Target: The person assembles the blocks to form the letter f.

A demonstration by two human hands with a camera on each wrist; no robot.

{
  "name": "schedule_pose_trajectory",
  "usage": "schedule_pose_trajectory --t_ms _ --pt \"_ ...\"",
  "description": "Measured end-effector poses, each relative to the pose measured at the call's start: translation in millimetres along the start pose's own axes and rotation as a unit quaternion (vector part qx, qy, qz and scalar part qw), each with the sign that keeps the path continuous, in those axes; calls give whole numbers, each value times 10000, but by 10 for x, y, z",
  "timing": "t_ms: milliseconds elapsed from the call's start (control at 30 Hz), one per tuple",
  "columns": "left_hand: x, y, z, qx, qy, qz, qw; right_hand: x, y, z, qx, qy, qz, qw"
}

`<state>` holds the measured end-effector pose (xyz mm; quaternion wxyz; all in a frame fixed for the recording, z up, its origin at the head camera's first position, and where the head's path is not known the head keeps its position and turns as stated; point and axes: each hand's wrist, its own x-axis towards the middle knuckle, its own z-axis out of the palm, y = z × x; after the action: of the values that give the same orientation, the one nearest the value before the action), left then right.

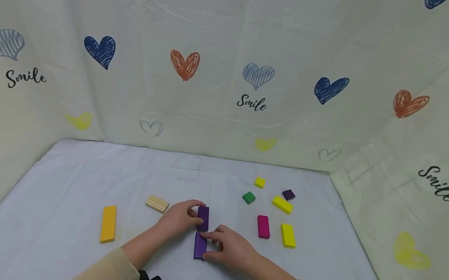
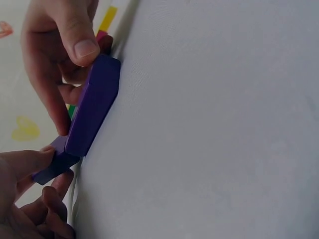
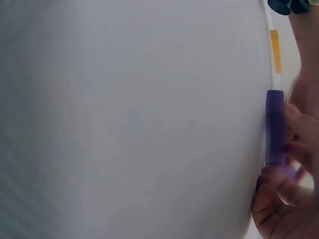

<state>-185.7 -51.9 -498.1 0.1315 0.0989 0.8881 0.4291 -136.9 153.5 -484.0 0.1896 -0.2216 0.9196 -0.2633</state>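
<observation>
Two purple blocks lie end to end in the middle of the white cloth, their short ends meeting. My left hand (image 1: 180, 219) pinches the farther purple block (image 1: 204, 217) between thumb and fingers from its left side. From the right, my right hand (image 1: 236, 249) holds the nearer purple block (image 1: 200, 247), index finger by the far end and thumb by the near end. In the left wrist view, the nearer block (image 2: 94, 104) shows its long side, and the farther block (image 2: 59, 162) sits at an angle behind it. The right wrist view shows a purple block (image 3: 274, 124) beside blurred fingers.
Left of the hands are an orange block (image 1: 108, 224) and a ridged wooden block (image 1: 157, 204). To the right lie a magenta block (image 1: 263, 227), yellow blocks (image 1: 288, 235), a green block (image 1: 249, 197) and a dark purple block (image 1: 288, 194). A heart-printed sheet (image 1: 211, 114) rises behind.
</observation>
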Motion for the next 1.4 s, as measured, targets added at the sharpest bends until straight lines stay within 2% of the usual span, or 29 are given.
schedule_pose_trajectory --t_ms 300,567,867,1233,1400 --pt "8 -32 19 6 -164 48 9999 1 24 -2 -157 84 -98 9998" --pt "-25 0 -20 18 -265 132 9996 1 32 -3 -111 78 -98 9999" --pt "2 20 -49 353 -363 171 9986 -11 10 -3 -158 55 -69 9998" --pt "49 33 -97 669 -741 96 9950 -26 -21 30 -325 -1 10 9995" --pt "34 55 -108 730 -774 112 9943 -34 -42 40 -406 8 81 9991"
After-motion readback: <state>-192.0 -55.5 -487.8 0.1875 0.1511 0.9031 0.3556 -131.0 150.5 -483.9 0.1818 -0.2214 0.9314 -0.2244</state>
